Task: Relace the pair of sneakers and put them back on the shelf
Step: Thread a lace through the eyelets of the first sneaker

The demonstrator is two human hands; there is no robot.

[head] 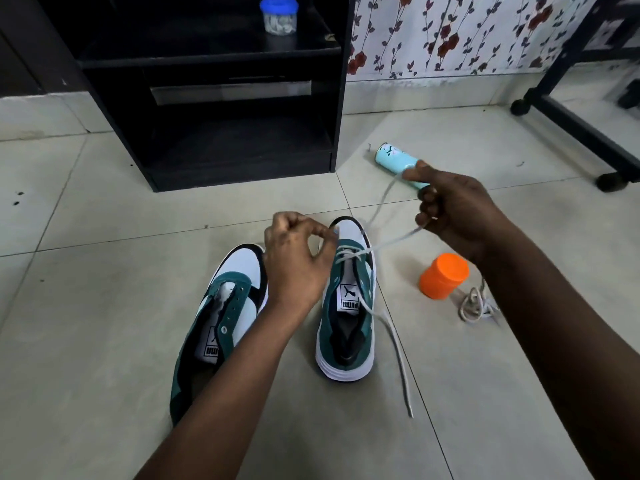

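Sneakers [346,306] sit under my hands: left hand [294,261] pinches at the eyelets, right hand [450,209] grips the lace [391,242] beside them

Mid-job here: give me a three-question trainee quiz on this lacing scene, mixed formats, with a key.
1. True or false: the left sneaker already carries a lace.
2. Which hand pulls the lace away from the right sneaker? A) left hand B) right hand
3. Fill in: the spare lace lies bundled on the floor beside the ____ jar.

Key: 1 false; 2 B; 3 orange.
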